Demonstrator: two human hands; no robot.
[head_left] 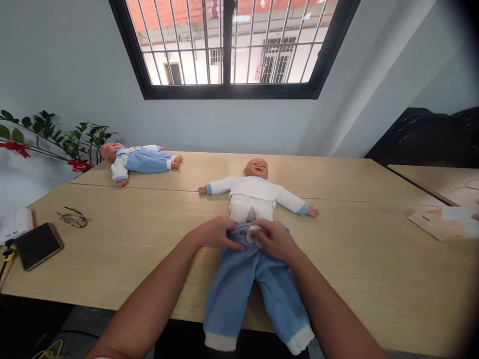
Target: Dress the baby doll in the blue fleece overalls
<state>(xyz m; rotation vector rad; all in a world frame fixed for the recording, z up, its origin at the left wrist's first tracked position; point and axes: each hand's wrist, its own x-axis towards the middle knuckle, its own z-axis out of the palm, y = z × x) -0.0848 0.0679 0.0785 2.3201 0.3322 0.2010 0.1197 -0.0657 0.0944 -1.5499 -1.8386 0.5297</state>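
A baby doll (256, 189) lies on its back in front of me, head away from me, arms spread out. It has on a white long-sleeved top with blue cuffs. Blue trousers (234, 284) with white leg cuffs cover its lower body, and the leg ends hang past the table's near edge. My left hand (217, 233) is closed on the left side of the trousers' waistband. On the right side of the waistband, my right hand (275, 238) pinches the cloth beside a pale round patch. The doll's white belly shows above the waistband.
A second doll (145, 159) in blue and white lies at the back left of the wooden table (355, 259). Glasses (73, 218), a phone (39, 246) and a white box (17, 225) are at the left. A flat package (443, 222) lies at the right, and a leafy plant (77, 139) stands behind.
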